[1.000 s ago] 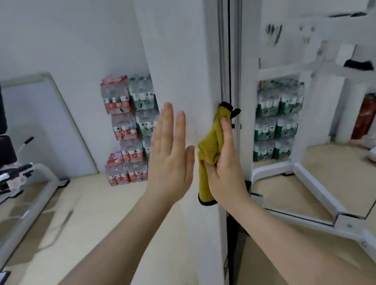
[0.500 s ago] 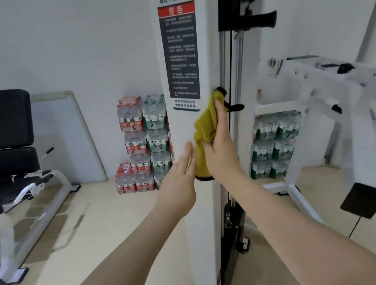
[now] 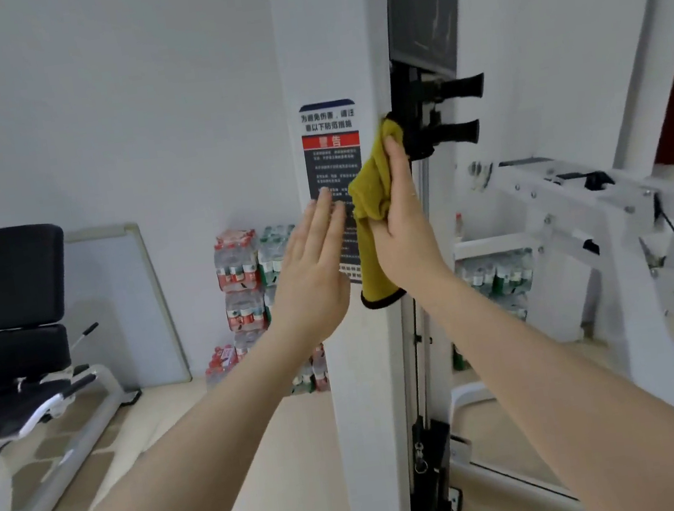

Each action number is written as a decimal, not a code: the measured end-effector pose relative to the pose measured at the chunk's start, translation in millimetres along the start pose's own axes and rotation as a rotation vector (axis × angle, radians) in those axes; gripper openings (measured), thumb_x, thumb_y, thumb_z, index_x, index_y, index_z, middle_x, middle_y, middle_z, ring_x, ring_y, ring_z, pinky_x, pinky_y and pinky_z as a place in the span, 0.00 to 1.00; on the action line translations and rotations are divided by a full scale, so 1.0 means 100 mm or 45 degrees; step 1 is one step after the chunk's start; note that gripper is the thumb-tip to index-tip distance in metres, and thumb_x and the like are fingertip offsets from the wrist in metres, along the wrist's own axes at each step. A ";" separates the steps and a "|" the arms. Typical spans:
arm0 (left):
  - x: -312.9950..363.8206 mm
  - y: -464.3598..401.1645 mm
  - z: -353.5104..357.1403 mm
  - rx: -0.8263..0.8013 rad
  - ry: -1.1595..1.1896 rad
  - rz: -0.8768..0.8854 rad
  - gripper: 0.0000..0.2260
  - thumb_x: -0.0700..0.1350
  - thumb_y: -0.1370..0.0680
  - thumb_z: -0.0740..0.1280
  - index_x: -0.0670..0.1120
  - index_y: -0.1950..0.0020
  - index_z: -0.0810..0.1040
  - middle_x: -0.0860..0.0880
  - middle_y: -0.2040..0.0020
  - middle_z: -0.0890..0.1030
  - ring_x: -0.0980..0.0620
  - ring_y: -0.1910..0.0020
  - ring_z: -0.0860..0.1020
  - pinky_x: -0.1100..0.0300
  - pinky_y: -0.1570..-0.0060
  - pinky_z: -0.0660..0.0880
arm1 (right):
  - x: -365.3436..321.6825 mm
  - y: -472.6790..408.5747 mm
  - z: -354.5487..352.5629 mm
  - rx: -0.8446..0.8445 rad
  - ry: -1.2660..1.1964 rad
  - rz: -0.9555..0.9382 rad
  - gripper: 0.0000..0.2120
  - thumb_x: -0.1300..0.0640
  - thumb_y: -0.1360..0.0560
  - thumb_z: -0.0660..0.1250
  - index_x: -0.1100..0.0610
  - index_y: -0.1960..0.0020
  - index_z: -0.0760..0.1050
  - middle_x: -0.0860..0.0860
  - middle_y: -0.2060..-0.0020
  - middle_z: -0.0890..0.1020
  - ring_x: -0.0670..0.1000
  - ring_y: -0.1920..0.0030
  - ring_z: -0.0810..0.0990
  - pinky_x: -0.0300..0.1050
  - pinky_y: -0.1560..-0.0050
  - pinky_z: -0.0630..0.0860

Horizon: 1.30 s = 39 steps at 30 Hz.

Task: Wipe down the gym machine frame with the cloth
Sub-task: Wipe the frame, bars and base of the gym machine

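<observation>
The gym machine's white upright frame column (image 3: 369, 402) stands straight ahead, with a dark warning label (image 3: 332, 156) on its front. My right hand (image 3: 403, 228) presses a yellow cloth (image 3: 371, 203) with a black hem against the column's right edge, just left of a black carriage with two handles (image 3: 444, 119). My left hand (image 3: 313, 280) rests flat on the column's front, fingers straight and together, holding nothing, overlapping the label's lower left.
Stacked packs of water bottles (image 3: 241, 281) sit on the floor behind the column. A black padded bench machine (image 3: 20, 325) is at the left. White frame arms with a pulley and cables (image 3: 609, 234) fill the right. A whiteboard (image 3: 117, 303) leans on the wall.
My right hand has slid the cloth up the column's right edge to the black carriage. My left hand moved up onto the label. My view tilted upward.
</observation>
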<state>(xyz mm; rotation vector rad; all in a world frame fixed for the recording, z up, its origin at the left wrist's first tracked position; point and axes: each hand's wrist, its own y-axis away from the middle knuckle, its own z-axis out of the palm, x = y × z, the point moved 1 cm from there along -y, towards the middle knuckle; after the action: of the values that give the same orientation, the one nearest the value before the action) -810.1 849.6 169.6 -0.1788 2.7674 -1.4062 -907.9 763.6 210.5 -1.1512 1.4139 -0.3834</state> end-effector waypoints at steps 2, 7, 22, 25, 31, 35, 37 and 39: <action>0.02 -0.17 -0.03 0.025 0.007 0.035 0.29 0.39 0.26 0.54 0.40 0.25 0.52 0.45 0.25 0.50 0.47 0.25 0.49 0.49 0.28 0.51 | 0.02 0.02 0.00 -0.002 0.031 -0.067 0.33 0.66 0.22 0.59 0.52 0.24 0.46 0.50 0.25 0.55 0.39 0.30 0.58 0.26 0.34 0.58; -0.12 -0.49 -0.16 0.003 0.042 0.040 0.31 0.43 0.27 0.49 0.45 0.25 0.44 0.50 0.26 0.42 0.53 0.26 0.41 0.52 0.26 0.45 | 0.10 -0.01 0.04 0.043 0.141 -0.151 0.33 0.63 0.22 0.59 0.46 0.27 0.44 0.52 0.24 0.52 0.48 0.25 0.54 0.47 0.26 0.57; -0.06 -1.32 -0.63 0.443 0.066 0.208 0.21 0.42 0.27 0.54 0.40 0.36 0.73 0.43 0.38 0.75 0.50 0.39 0.68 0.58 0.40 0.63 | -0.40 -1.26 -0.24 0.039 -0.151 -0.408 0.28 0.61 0.24 0.56 0.47 0.28 0.50 0.49 0.26 0.55 0.46 0.25 0.54 0.50 0.25 0.52; 0.06 -1.73 -0.81 0.483 0.056 0.143 0.25 0.46 0.23 0.51 0.42 0.27 0.63 0.43 0.28 0.66 0.50 0.30 0.63 0.61 0.31 0.56 | -0.65 -1.86 -0.39 0.027 -0.243 -0.431 0.28 0.59 0.25 0.55 0.51 0.26 0.52 0.49 0.25 0.55 0.46 0.25 0.54 0.48 0.25 0.51; 0.23 -2.25 -0.94 0.429 0.026 0.039 0.25 0.52 0.20 0.54 0.47 0.24 0.54 0.51 0.23 0.54 0.55 0.25 0.51 0.67 0.30 0.45 | -0.44 -2.64 -0.74 0.046 -0.451 -0.277 0.19 0.59 0.19 0.52 0.54 0.28 0.58 0.49 0.36 0.68 0.46 0.35 0.66 0.41 0.31 0.60; 0.30 -2.27 -0.94 0.463 -0.022 0.004 0.28 0.51 0.21 0.61 0.48 0.24 0.54 0.53 0.24 0.56 0.56 0.25 0.53 0.67 0.31 0.48 | 0.19 -2.78 -0.86 0.049 -0.314 -0.078 0.21 0.55 0.18 0.49 0.50 0.26 0.55 0.48 0.35 0.66 0.50 0.32 0.65 0.50 0.27 0.56; 0.31 -2.26 -0.93 0.513 -0.025 -0.017 0.28 0.53 0.23 0.59 0.48 0.25 0.57 0.53 0.25 0.58 0.56 0.26 0.56 0.67 0.32 0.51 | 0.20 -2.68 -0.81 0.017 -0.392 -0.228 0.24 0.54 0.20 0.51 0.49 0.25 0.53 0.46 0.28 0.61 0.47 0.28 0.60 0.51 0.25 0.53; 0.32 -2.27 -0.91 0.547 -0.043 -0.034 0.29 0.55 0.26 0.57 0.48 0.25 0.59 0.53 0.26 0.61 0.56 0.27 0.59 0.67 0.33 0.54 | 0.03 -2.62 -0.74 -0.006 -0.421 -0.436 0.28 0.60 0.24 0.53 0.51 0.25 0.55 0.47 0.26 0.58 0.46 0.26 0.56 0.49 0.25 0.52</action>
<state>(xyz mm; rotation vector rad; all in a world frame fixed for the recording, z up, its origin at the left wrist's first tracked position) -829.6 786.3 407.5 -0.2211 2.3693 -1.9365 -867.2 613.8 433.8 -1.3939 0.9324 -0.4066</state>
